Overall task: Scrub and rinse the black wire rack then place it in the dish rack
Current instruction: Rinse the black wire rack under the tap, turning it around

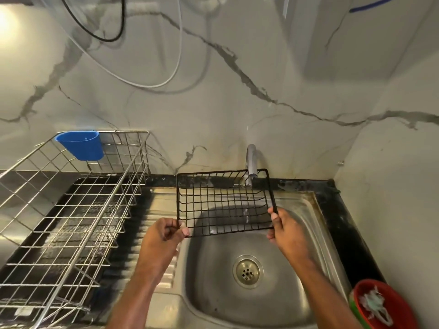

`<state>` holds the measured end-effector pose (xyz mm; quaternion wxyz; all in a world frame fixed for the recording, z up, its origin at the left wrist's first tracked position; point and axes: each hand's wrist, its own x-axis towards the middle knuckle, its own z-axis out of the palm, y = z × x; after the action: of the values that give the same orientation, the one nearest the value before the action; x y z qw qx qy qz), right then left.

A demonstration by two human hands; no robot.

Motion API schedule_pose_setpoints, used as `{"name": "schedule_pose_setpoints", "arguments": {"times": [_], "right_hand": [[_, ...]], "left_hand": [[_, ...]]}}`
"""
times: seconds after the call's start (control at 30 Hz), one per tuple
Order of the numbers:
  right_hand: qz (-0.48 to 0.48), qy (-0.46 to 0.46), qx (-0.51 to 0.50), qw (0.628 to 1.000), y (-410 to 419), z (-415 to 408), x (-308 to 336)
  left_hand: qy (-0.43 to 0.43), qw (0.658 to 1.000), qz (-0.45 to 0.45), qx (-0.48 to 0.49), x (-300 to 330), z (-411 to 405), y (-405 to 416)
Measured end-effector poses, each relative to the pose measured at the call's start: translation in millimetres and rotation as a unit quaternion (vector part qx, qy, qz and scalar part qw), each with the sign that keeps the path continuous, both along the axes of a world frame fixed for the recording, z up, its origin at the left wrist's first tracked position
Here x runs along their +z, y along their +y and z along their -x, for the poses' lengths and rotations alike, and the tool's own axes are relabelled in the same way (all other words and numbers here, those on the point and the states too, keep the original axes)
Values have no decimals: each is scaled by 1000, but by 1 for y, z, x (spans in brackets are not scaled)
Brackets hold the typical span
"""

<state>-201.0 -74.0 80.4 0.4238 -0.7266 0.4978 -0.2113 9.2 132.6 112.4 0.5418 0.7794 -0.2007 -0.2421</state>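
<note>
Red plastic, a bowl (389, 305) with pale scraps in it, is seen nearest, at the near right corner of the steel sink (213, 293), well to the right of the right forearm. Between the two forearms the drain (247, 271) is seen in the basin floor. Just beyond, the black wire rack (223, 203) is held over the basin: its near left corner is pinched by the curled fingers and thumb of the left hand (166, 233), and its right edge wire is gripped by the right hand (282, 230), thumb laid against the wire. Beyond the fingertips the rack is tilted up toward the tap (251, 166), whose spout is seen behind its far rim; a thin stream of water is seen falling through the grid. Left of the left hand, a steel dish rack (71, 210) is set on the dark counter, with a blue cup (82, 144) hung on its far rim. Farthest, a marbled wall (237, 91) is crossed by loose cables.
</note>
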Motion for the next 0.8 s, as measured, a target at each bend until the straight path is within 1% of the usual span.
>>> {"name": "schedule_pose_setpoints", "arguments": {"times": [0.13, 0.27, 0.43, 0.57, 0.63, 0.8], "right_hand": [[-16, -1, 28, 999, 2, -6, -7], [-59, -23, 41, 997, 3, -8, -9], [-55, -16, 65, 996, -1, -12, -13], [-70, -30, 58, 995, -7, -17, -14], [-69, -33, 53, 996, -11, -21, -14], [-107, -51, 43, 992, -18, -33, -16]], "left_hand": [[-14, 1000, 7, 23, 1, 3, 9], [-20, 999, 27, 37, 0, 8, 14], [-35, 997, 45, 51, 6, 14, 18], [-75, 995, 45, 44, 23, 24, 23], [-76, 995, 45, 48, 31, 32, 23], [-82, 995, 39, 50, 49, 59, 23]]}}
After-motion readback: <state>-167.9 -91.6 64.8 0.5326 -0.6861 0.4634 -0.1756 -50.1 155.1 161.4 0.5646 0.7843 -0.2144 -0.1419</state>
